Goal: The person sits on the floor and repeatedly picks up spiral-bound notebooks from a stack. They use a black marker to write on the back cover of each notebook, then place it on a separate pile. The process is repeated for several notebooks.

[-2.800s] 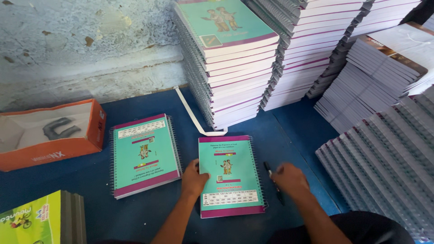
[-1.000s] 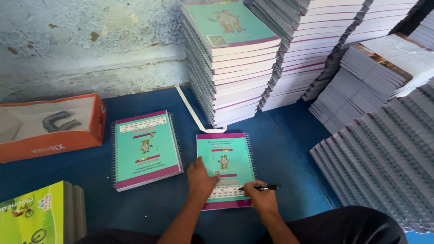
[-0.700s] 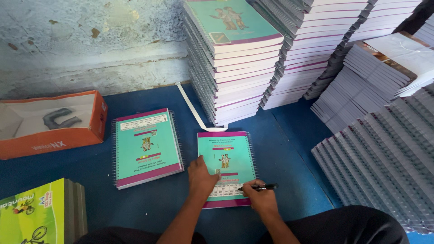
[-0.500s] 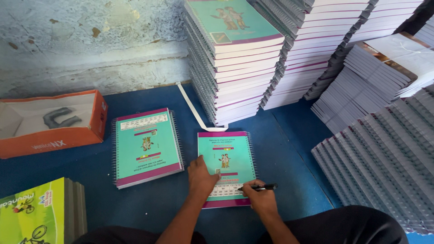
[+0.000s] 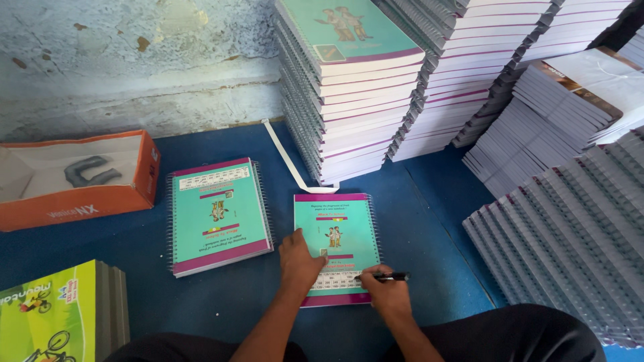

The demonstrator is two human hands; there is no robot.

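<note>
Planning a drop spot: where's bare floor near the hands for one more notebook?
Free: blue mat between the notebook under the left hand and the grey stacks; also below the second notebook, beside the green stack. Crowded: tall piles behind; orange box far left.

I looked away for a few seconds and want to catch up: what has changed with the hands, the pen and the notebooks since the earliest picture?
The right hand took hold of the black pen, which earlier lay beside the notebook, and moved left onto the cover's lower edge. The left hand stays flat on that cover. The second notebook, the orange box and the stacks stayed put.
</note>
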